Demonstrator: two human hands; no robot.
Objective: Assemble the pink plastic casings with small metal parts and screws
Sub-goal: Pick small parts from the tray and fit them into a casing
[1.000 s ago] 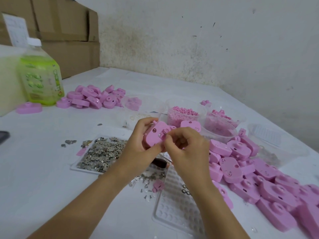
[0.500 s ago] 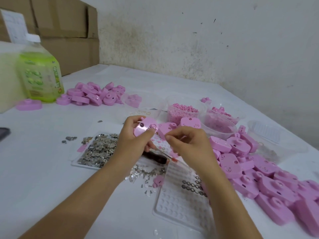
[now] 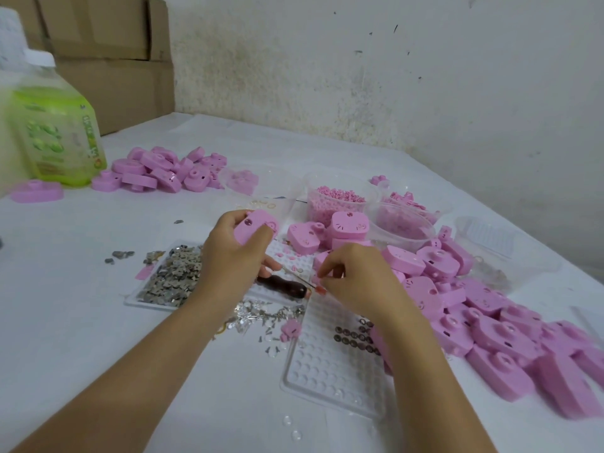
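Bottle label (image 3: 57,138) writing blurred, possibly orange; left hand (image 3: 228,259) holds casing (image 3: 253,225)

Centre: pink casing (image 3: 253,225), lower right pink casings (image 3: 490,341) heaped, silver-grey metal parts (image 3: 170,276) left of centre, dark brown screwdriver handle (image 3: 282,286), lime-green bottle (image 3: 55,138) upper left, white cap (image 3: 39,57), clear tray (image 3: 327,374) with dimple grid

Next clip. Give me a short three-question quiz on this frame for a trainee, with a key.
1. True or false: the left hand grips a pink casing.
2. What stands at the far left? A. a green bottle B. a kettle C. a lamp
3. Fill in: the tray beside the left hand holds small ___ parts.
Key: 1 true; 2 A; 3 metal.
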